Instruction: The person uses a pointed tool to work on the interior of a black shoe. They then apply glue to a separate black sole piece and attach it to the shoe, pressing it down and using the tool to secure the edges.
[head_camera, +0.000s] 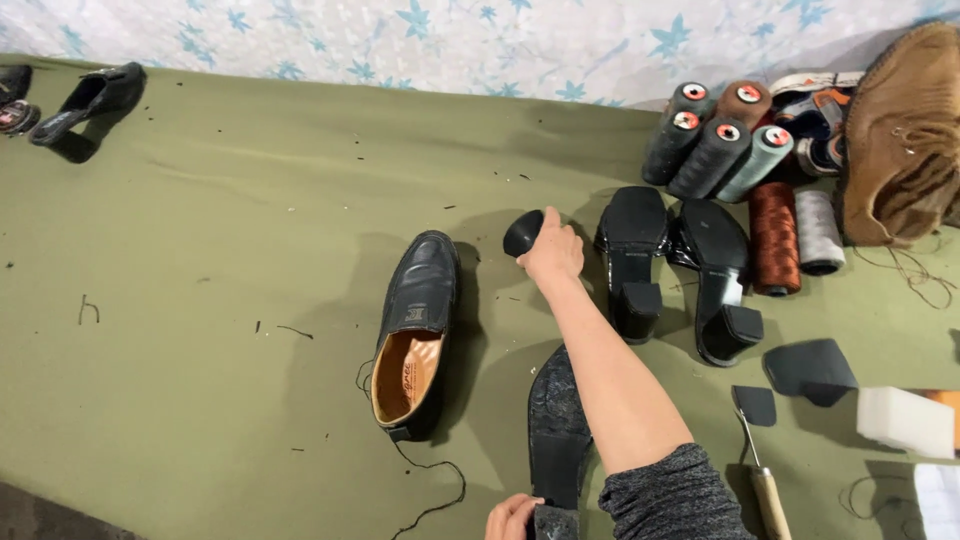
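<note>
View from above of an olive-green tabletop (200, 250). The right hand (552, 250) reaches far forward, its fingers closed around a small black heel piece (522, 232). The left hand (512, 518), at the near edge, grips the heel end of a black shoe lying sole up (558, 425), which passes under the right forearm. Just left of the right hand lies a black loafer (418, 330) with a tan lining, a loose black thread (430, 480) trailing from its near end. Just right of that hand lie two black block-heeled shoes (680, 270), soles up. Beyond them are thread cones (720, 150) and a brown suede shoe (900, 135). Nearer, to the right: a black rubber piece (810, 370), a wooden-handled scraper (760, 450), a white block (905, 420)
</note>
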